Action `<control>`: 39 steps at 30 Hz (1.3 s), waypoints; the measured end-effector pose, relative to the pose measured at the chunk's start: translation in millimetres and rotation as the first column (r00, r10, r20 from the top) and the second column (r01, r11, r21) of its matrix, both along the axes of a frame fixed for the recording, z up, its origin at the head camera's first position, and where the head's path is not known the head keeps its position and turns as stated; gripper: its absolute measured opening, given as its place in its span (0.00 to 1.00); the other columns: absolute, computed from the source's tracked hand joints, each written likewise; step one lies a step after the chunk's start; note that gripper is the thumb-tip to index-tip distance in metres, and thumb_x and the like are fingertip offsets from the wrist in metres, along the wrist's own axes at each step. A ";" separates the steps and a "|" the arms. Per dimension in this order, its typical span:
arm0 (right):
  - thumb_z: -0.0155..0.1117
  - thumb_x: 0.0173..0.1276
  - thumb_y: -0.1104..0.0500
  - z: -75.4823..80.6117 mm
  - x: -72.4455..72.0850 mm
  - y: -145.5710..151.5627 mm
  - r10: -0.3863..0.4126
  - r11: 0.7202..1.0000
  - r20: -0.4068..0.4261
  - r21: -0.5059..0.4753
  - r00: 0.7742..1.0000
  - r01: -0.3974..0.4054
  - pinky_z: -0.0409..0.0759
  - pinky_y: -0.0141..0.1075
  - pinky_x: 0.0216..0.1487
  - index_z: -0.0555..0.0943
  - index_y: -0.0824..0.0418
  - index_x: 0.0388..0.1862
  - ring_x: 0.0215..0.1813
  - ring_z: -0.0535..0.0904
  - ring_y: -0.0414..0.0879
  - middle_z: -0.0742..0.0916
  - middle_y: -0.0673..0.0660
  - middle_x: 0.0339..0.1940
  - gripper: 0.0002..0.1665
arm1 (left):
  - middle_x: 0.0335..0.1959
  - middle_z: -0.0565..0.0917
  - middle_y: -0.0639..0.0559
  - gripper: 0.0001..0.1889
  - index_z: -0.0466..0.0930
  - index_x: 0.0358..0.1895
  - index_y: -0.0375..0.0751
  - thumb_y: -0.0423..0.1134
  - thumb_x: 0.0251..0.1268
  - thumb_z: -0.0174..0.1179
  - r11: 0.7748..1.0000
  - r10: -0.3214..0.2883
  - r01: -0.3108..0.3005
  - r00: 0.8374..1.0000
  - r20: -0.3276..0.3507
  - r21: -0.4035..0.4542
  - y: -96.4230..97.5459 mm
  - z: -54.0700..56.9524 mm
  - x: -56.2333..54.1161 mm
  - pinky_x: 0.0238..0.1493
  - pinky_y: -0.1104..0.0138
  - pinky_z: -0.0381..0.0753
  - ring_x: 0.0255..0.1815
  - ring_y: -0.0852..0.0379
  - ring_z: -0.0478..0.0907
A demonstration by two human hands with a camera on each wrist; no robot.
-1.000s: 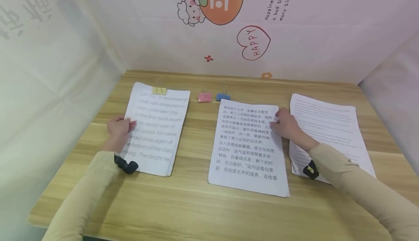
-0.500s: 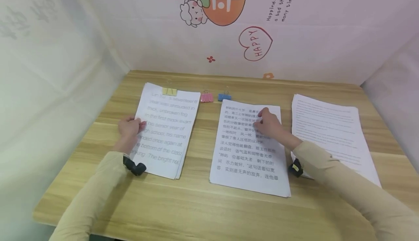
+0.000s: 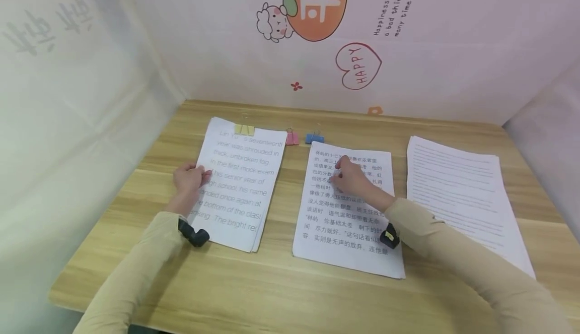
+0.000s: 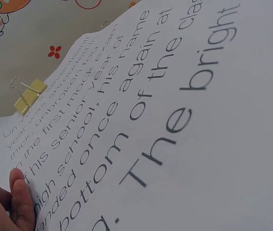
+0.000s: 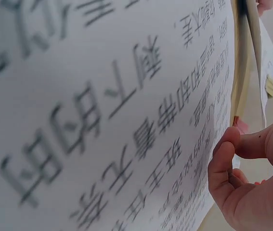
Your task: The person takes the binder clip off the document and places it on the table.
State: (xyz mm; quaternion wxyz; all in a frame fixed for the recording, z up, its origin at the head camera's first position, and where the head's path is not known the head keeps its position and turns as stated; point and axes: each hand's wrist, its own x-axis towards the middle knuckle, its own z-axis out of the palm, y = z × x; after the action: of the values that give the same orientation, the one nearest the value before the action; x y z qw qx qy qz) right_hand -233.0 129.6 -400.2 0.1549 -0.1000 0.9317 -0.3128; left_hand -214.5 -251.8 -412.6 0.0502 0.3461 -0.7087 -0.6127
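My left hand (image 3: 188, 182) grips the left edge of a stack of paper (image 3: 235, 193) printed in large English text. A yellow binder clip (image 3: 244, 130) sits on that stack's top edge, its wire handle up. My right hand (image 3: 355, 180) is over the middle stack of paper (image 3: 340, 258), which bears Chinese text. In the right wrist view its thumb and curled forefinger (image 5: 223, 154) meet, with nothing visible between them. Behind the stacks lie a pink binder clip (image 3: 293, 138), partly hidden by the left stack's corner, and a blue binder clip (image 3: 314, 138).
A third stack of paper (image 3: 457, 198) in small print lies at the right, my right forearm crossing near its lower corner. Wooden tabletop (image 3: 254, 283) shows around the stacks. A printed white cloth (image 3: 217, 37) hangs behind, with more cloth at both sides.
My right hand has moved left from the middle stack's right edge to over its upper part. The left hand has shifted rightward with the clipped stack, whose corner now overlaps the pink clip.
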 end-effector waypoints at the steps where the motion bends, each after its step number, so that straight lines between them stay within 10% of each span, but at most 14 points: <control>1: 0.55 0.70 0.59 -0.1 0.2 -2.9 0.003 1.000 0.010 -0.007 1.000 -0.003 0.77 0.31 0.28 0.63 0.69 0.58 0.29 0.78 0.45 0.81 0.63 0.36 0.23 | 0.38 0.75 0.48 0.21 0.69 0.62 0.34 0.30 0.67 0.49 1.000 0.002 -0.002 1.000 0.001 0.003 0.4 -0.5 -0.4 0.30 0.80 0.79 0.22 0.70 0.77; 39: 0.56 0.70 0.61 0.4 0.6 -83.8 0.066 0.986 0.073 -0.158 0.995 -0.053 0.81 0.30 0.30 0.66 0.69 0.57 0.28 0.79 0.45 0.83 0.67 0.43 0.21 | 0.36 0.75 0.48 0.16 0.72 0.58 0.33 0.30 0.68 0.50 0.999 -0.003 0.007 0.997 -0.074 0.050 18.3 -6.5 -0.4 0.31 0.78 0.81 0.22 0.69 0.78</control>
State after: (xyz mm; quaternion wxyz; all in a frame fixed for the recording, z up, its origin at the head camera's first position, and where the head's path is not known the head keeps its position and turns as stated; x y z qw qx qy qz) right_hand -232.4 45.8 -399.8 0.1921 -0.1274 0.8942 -0.3838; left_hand -214.9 -233.5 -419.0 0.0662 0.3225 -0.6917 -0.6428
